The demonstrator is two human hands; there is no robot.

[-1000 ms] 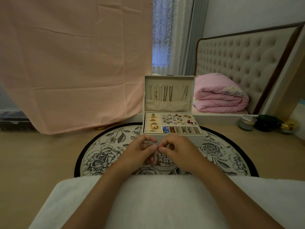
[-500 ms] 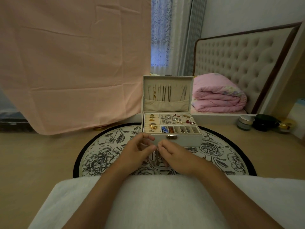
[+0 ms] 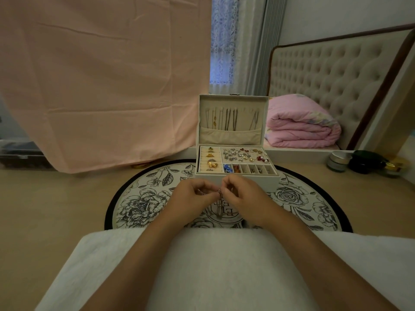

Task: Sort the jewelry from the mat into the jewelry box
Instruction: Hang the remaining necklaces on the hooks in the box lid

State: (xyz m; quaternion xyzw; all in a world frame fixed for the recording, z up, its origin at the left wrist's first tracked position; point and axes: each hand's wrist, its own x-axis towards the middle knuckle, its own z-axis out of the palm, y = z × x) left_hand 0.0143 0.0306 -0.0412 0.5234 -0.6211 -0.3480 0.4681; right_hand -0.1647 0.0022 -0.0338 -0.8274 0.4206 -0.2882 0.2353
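An open cream jewelry box [image 3: 272, 184] stands at the back of a round floral mat [image 3: 143, 203]. Its tray holds rings at the left, many small earrings at the right and a row of small compartments in front. Chains hang inside the raised lid [image 3: 232, 121]. My left hand [image 3: 193, 199] and my right hand [image 3: 243, 198] are close together just in front of the box. Both pinch a thin necklace chain [image 3: 219, 208] whose loop hangs down between them over the mat. The fingertips hide most of the chain's ends.
A white towel [image 3: 224, 261] covers my lap below the mat. Small jars [image 3: 339, 161] stand on the wooden floor at the right. A pink cloth [image 3: 101, 86] hangs at the left, and a folded pink quilt [image 3: 301, 124] lies on the bed behind.
Both hands have lifted slightly toward the box front, still working the chain between their fingertips. The chain now hangs visibly below them.
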